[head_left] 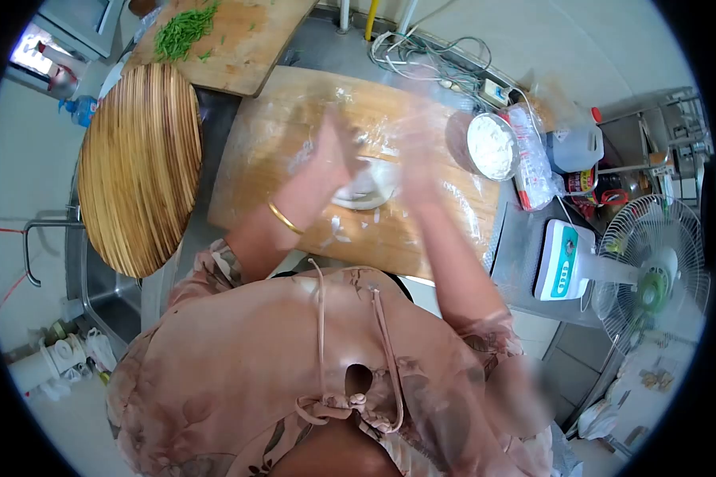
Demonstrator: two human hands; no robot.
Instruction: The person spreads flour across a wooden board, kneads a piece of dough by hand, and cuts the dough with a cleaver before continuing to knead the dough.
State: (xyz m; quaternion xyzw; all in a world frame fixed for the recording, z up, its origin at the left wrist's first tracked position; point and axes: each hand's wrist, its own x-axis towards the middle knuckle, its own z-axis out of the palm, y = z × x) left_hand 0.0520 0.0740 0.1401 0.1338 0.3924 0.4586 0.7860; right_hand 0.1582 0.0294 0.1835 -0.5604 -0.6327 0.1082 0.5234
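A round piece of white dough [367, 186] lies on the floured wooden board [254, 135], between my forearms. My left hand [336, 147] is raised over the board, left of the dough's upper edge, with a gold bangle on the wrist; motion smears its fingers. On the right, my right hand [422, 143] is a heavy blur above the board, beside the dough, and its fingers cannot be made out. A bowl of white flour [492, 146] stands at the board's right edge. Flour and small white scraps are scattered around the dough.
A round slatted wooden board [139, 171] stands at the left, near the sink [115, 302]. Chopped greens [184, 33] lie on another cutting board [250, 48] behind. Coiled cables [429, 60] lie at the back. A scale [565, 258], a fan [652, 274] and bottles are on the right.
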